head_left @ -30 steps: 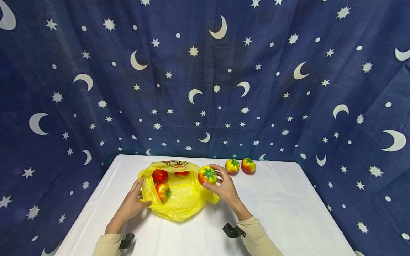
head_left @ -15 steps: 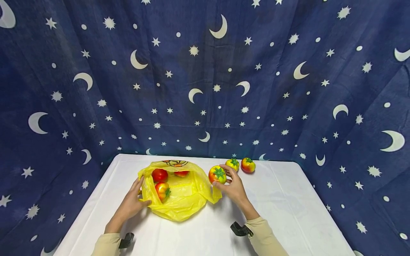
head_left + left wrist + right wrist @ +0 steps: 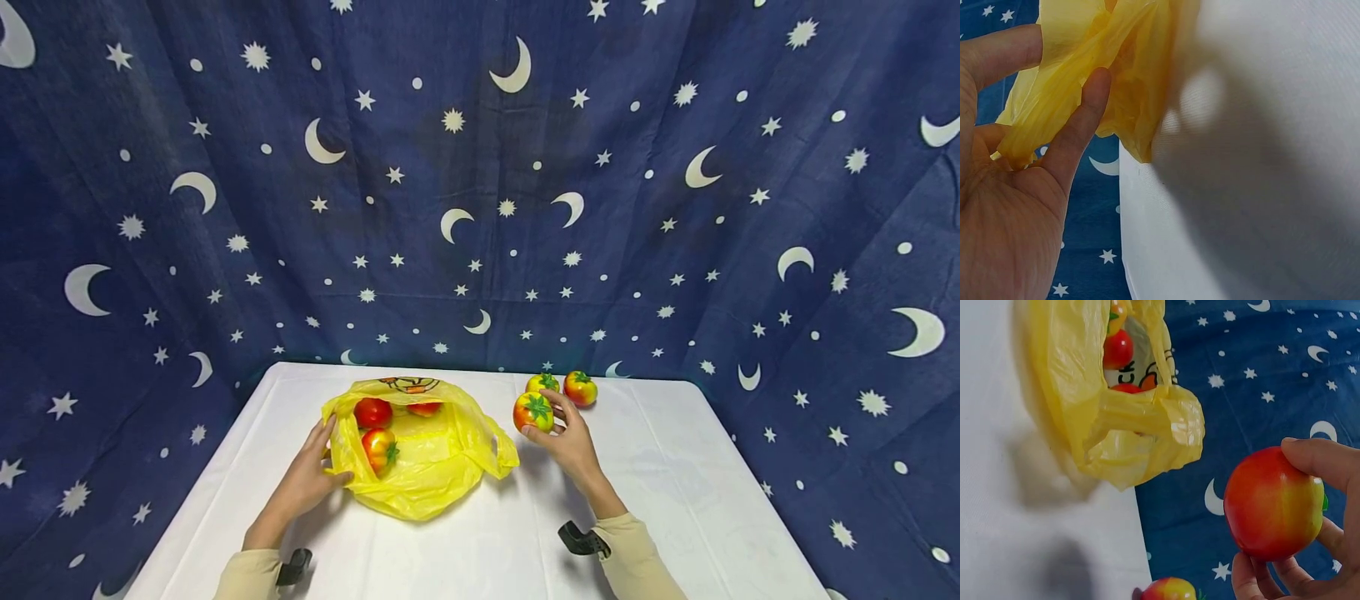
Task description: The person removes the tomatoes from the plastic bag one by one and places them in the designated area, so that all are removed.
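Observation:
A yellow plastic bag [image 3: 423,479] lies on the white table with its mouth spread open. Inside show a red fruit [image 3: 372,413], a red-and-yellow one [image 3: 380,451] and part of another [image 3: 425,409]. My left hand [image 3: 306,477] holds the bag's left rim, thumb on one side and fingers on the other. To the right of the bag, my right hand [image 3: 573,442] grips a red-and-yellow tomato-like fruit [image 3: 1272,505] with a green leafy top, raised over the table. Two similar fruits, a yellower one [image 3: 543,382] and a redder one [image 3: 581,389], sit behind it.
A white cloth covers the table [image 3: 660,483]. Behind it hangs a dark blue curtain [image 3: 420,267] with moons and stars, close to the table's back edge. Black bands [image 3: 581,538] sit at both wrists.
My right hand has moved to the right, away from the bag, carrying the tomato-like fruit to just in front of the two on the table. The left hand stays at the bag's rim.

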Tool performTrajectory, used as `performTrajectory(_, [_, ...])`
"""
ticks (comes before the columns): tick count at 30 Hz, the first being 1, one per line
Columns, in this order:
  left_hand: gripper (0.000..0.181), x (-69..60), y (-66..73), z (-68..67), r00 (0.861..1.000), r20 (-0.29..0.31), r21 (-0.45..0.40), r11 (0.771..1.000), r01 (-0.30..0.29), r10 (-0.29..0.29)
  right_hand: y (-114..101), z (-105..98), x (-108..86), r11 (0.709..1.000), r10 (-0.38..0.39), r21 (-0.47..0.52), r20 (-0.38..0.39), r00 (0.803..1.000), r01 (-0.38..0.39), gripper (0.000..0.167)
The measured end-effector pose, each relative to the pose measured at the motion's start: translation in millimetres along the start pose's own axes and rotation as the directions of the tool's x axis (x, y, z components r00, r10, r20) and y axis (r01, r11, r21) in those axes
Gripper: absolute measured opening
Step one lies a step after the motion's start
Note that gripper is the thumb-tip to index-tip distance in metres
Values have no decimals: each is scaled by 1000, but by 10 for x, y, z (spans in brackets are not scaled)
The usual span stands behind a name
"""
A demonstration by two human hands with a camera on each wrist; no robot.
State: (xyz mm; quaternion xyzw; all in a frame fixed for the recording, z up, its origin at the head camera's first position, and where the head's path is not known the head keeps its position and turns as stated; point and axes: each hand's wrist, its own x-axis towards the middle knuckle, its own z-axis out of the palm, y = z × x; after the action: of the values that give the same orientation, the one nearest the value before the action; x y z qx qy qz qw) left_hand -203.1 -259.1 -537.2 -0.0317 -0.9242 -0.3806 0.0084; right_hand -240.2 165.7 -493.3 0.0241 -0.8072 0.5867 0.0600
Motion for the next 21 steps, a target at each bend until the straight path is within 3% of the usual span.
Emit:
performTrajectory(10, [107, -18, 3, -4, 998, 31, -10, 999, 47, -47, 193, -68, 40, 999, -9, -38, -38, 999, 8, 70])
performTrajectory(21, [107, -11, 14, 2, 998, 30, -10, 999, 51, -50, 395, -239, 138, 995, 58, -74, -88, 994, -65, 75])
